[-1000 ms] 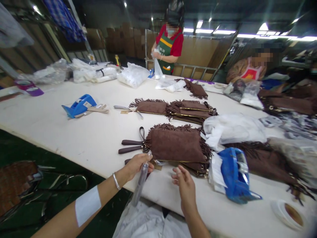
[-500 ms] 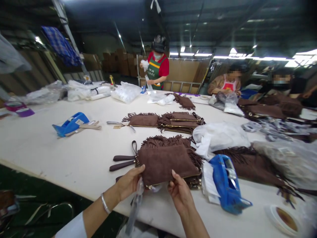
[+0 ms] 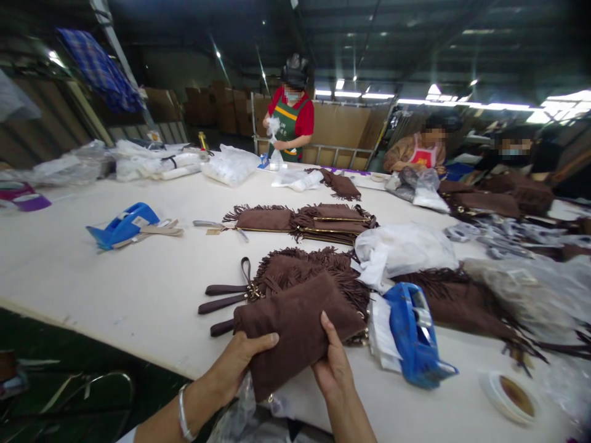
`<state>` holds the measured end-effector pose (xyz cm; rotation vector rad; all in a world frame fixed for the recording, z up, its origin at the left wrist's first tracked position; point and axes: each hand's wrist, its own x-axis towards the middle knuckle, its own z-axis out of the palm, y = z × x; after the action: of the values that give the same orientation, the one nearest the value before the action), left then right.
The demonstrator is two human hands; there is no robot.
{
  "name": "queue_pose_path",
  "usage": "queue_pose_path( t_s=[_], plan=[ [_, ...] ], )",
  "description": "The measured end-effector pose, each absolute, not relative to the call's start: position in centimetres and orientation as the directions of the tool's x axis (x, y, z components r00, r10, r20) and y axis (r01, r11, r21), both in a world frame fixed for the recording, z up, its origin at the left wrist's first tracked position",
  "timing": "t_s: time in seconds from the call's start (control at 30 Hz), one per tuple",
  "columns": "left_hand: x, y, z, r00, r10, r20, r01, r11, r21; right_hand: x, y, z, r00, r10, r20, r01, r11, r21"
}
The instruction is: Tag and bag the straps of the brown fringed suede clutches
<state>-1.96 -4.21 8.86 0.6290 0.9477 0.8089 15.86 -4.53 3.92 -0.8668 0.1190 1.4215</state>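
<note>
A brown suede pouch [image 3: 295, 326] is held tilted over the near edge of the table between my two hands. My left hand [image 3: 235, 366] grips its lower left side, thumb on top and fingers underneath. On the right side, my right hand [image 3: 333, 363] has its thumb on the face and its other fingers behind. Just beyond lie fringed brown pouches [image 3: 289, 271], partly covered by the held one. Their dark wrist straps [image 3: 226, 289] stick out to the left. Clear plastic [image 3: 237, 412] hangs below my left hand.
A blue tape dispenser [image 3: 415, 338] stands at right beside folded white sheets [image 3: 382, 329]. A tape roll [image 3: 510, 397] lies near the front. Farther back are a row of fringed pouches [image 3: 268, 219] and another blue dispenser [image 3: 124, 226]. Co-workers [image 3: 293, 117] are across the table [image 3: 138, 283].
The pouch has been lifted off the pile and turned, its left end now lower and closer to me. Both hands moved with it. The view shifted slightly.
</note>
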Motion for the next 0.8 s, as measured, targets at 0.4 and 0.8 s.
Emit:
queue_pose_path(
  t_s=[0.4,0.8],
  plan=[
    [-4.0,0.4,11.9,0.476,0.794,-0.377,-0.377,0.572,0.729,16.6,-2.0,8.2,0.376,0.842,-0.388,-0.731,0.013,-0.682],
    [-5.1,2.0,9.3,0.649,0.694,-0.314,-0.310,0.617,0.724,17.7,6.7,13.8,0.426,0.865,-0.267,-0.704,0.131,-0.698]
  ],
)
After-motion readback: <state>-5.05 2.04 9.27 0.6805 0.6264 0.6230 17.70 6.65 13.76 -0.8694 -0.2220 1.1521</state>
